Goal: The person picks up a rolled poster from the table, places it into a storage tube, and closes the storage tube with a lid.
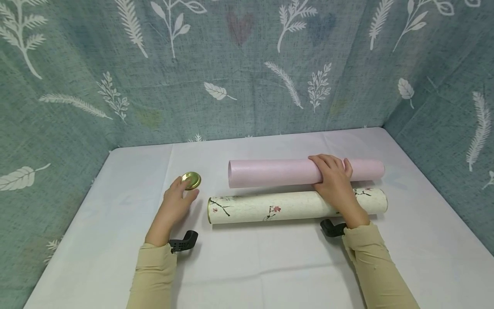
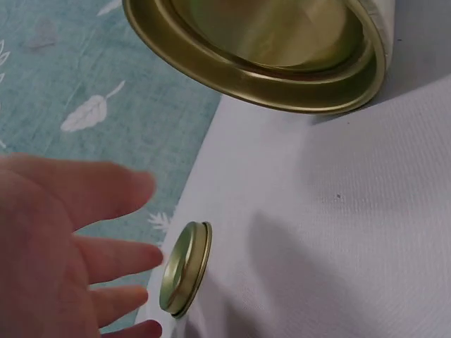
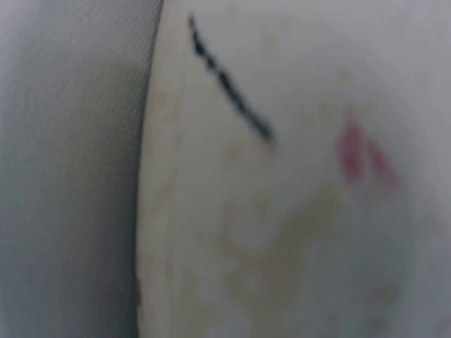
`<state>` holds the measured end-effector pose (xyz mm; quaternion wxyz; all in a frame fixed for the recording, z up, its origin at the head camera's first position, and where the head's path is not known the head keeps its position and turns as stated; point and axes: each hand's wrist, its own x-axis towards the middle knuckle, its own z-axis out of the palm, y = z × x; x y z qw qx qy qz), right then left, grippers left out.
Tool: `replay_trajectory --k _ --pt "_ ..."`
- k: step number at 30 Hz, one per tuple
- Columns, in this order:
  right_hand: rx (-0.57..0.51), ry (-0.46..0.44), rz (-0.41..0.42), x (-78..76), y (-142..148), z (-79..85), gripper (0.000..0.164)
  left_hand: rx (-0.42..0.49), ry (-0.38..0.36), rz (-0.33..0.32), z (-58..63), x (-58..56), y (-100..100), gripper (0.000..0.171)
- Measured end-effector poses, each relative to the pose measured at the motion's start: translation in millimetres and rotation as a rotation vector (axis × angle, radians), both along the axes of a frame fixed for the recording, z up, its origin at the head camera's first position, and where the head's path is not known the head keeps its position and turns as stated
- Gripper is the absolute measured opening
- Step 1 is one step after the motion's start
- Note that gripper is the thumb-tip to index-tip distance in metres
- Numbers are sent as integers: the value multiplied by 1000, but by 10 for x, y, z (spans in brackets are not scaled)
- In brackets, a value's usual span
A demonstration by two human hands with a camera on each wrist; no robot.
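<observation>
A gold metal lid (image 1: pixel 191 180) lies on the table at the left. My left hand (image 1: pixel 177 203) is beside it with fingers spread and thumb apart; in the left wrist view the fingertips of the left hand (image 2: pixel 84 253) come close to the lid (image 2: pixel 186 269). A pink paper roll (image 1: pixel 274 172) lies across the table, and my right hand (image 1: pixel 335 182) grips it from above, fingers over its far side. Under the right wrist lies a cream cardboard tube (image 1: pixel 247 209) with a blossom print; its gold-rimmed left end (image 2: pixel 296 88) faces the left hand. The right wrist view shows only the blurred tube surface (image 3: pixel 282 211).
A white cloth (image 1: pixel 247 266) covers the table. Blue-green curtains (image 1: pixel 231 111) with leaf prints hang along the back and both sides. Black wrist cameras sit on both wrists, the right one (image 1: pixel 332 228) close to the cream tube's near side.
</observation>
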<state>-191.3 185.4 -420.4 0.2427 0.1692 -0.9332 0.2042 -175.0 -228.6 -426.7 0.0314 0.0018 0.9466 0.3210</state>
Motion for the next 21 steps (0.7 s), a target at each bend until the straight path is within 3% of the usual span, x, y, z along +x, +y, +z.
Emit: replay_trajectory --k 4,9,21 --pt "3 4 1 1 0 2 67 -13 -51 -23 -32 -14 -9 60" --pt "1 7 5 -3 1 1 66 -12 -57 -22 -25 3 -8 59" --pt "8 5 -4 -3 5 -2 67 -28 -23 -50 -25 53 -24 37"
